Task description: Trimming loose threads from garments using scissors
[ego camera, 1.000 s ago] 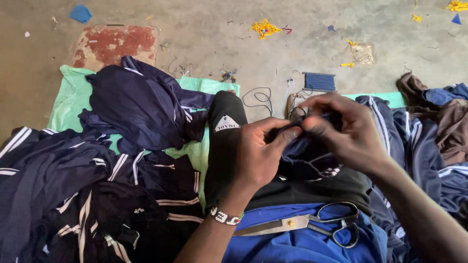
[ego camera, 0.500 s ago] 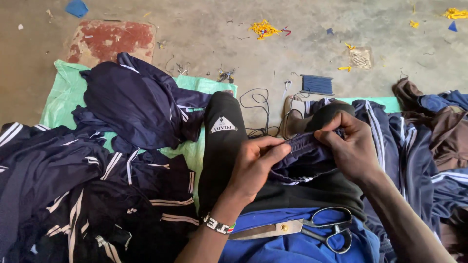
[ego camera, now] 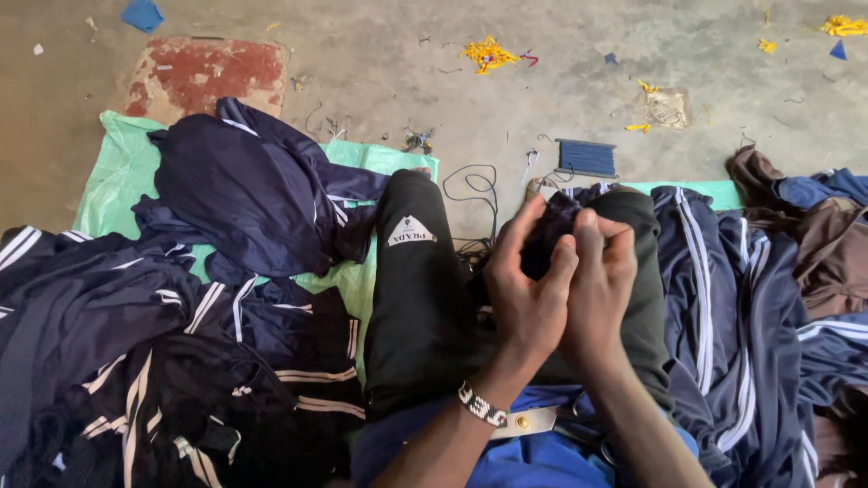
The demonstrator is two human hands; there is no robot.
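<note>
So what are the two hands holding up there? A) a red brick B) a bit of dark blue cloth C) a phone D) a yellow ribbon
B: the left hand and right hand are pressed together, pinching a bunch of dark blue cloth over the lap.

One label is seen: a small triangular patch, white with dark print, sewn to a black trouser leg stretched out near the middle of the view, just right of the green sheet and its inner edge. The patch sits on the upper part of the leg, left of the hands. No packages, signs or screens are seen.
</note>
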